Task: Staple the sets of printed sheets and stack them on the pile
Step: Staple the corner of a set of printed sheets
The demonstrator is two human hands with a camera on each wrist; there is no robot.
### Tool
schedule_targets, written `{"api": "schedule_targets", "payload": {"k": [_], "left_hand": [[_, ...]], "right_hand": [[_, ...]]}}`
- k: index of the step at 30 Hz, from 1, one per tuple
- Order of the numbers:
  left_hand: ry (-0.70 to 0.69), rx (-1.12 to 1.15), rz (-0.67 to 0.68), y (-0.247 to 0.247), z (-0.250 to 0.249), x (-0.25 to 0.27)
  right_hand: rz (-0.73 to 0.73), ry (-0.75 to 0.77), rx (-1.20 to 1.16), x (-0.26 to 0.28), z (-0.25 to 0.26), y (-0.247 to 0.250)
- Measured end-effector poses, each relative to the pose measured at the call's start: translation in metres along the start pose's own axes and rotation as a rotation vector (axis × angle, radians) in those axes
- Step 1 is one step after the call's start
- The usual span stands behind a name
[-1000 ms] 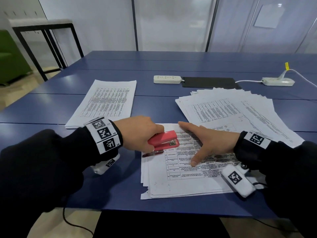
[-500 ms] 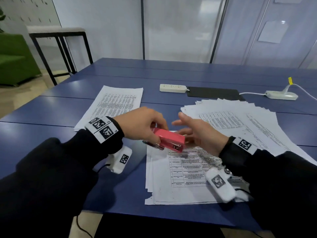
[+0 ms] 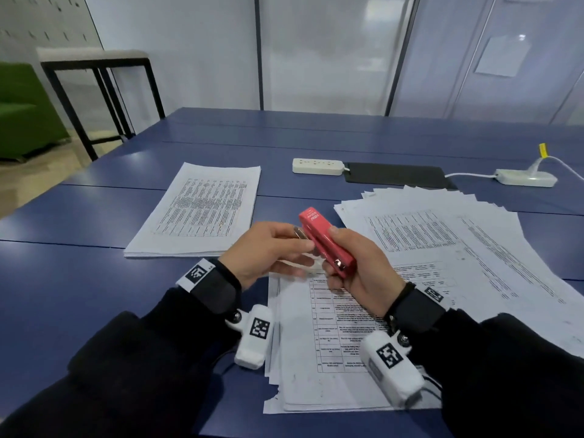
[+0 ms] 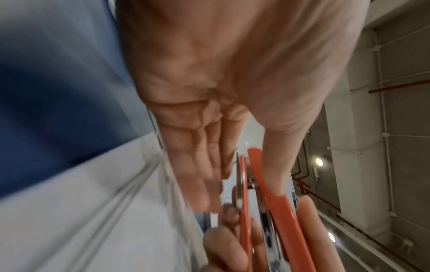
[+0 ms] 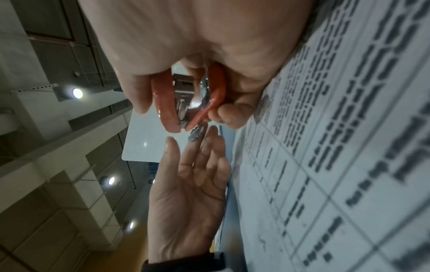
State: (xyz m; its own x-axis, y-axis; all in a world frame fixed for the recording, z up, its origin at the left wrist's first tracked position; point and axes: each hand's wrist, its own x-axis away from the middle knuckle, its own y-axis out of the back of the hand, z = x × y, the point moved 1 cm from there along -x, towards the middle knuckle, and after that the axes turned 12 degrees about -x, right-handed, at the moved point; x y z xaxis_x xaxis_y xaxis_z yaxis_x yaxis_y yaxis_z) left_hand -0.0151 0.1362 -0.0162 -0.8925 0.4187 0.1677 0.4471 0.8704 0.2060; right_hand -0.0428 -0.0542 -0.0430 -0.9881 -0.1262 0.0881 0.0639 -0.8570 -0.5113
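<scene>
1. Looking down from the head view: the right hand (image 3: 357, 273) grips a red stapler (image 3: 327, 245) above the near set of printed sheets (image 3: 328, 352), thumb on its top, fingers curled beneath. The left hand (image 3: 268, 251) is just left of the stapler with fingers loosely extended, fingertips at the silver metal part that sticks out from the stapler's left side; whether they pinch it I cannot tell. Left of the stapler and farther back lies a neat pile (image 3: 202, 210) of sheets; right of the stapler a fanned spread of loose sheets (image 3: 458, 235) covers the blue desk (image 3: 79, 279). Beyond the stapler sit a white power strip (image 3: 317, 166), a dark pad (image 3: 398, 176) and a second white socket block (image 3: 524, 177)
2. Left wrist view, blurred: the left hand (image 4: 209, 114) shows its palm, fingers nearly straight beside the stapler (image 4: 277, 211), thumb along the red top cover. The stapler stands parted, metal channel visible between red cover and red base. Fingers of the other hand (image 4: 316, 230) curl round it from below
3. Right wrist view: the right hand (image 5: 197, 46) wraps the stapler (image 5: 167, 110), thumb on one red side, curled fingers on the other. The left hand (image 5: 193, 193) is spread wide, palm showing, fingertips just below the stapler's tip. Printed sheets (image 5: 349, 147) lie to the stapler's right
</scene>
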Motion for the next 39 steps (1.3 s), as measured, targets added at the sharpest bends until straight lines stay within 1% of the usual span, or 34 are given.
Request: {"api": "schedule_targets", "payload": {"k": [3, 5, 12, 17, 21, 28, 39], "left_hand": [[-0.017, 0.011, -0.063, -0.004, 0.002, -0.003], [-0.013, 0.008, -0.08, -0.003, 0.003, -0.005], [0.041, -0.023, -0.109, 0.006, 0.007, -0.013], [0.07, 0.028, -0.173, 0.017, 0.007, -0.016], [0.059, 0.042, -0.216, 0.021, 0.006, -0.016], [0.014, 0.06, -0.322, 0.034, 0.008, -0.021], [0.0, 0.059, -0.326, 0.034, 0.007, -0.024]], "right_hand": [[0.014, 0.03, 0.028, 0.0, 0.0, 0.002], [0.019, 0.04, 0.038, 0.0, -0.001, 0.002], [0.035, 0.025, 0.119, -0.002, -0.003, 0.003], [0.02, 0.029, 0.107, -0.004, -0.002, 0.003], [0.031, 0.041, 0.088, -0.004, -0.003, 0.002], [-0.004, 0.037, 0.048, -0.012, -0.006, 0.003], [-0.041, 0.037, 0.05, -0.015, -0.009, 0.006]]}}
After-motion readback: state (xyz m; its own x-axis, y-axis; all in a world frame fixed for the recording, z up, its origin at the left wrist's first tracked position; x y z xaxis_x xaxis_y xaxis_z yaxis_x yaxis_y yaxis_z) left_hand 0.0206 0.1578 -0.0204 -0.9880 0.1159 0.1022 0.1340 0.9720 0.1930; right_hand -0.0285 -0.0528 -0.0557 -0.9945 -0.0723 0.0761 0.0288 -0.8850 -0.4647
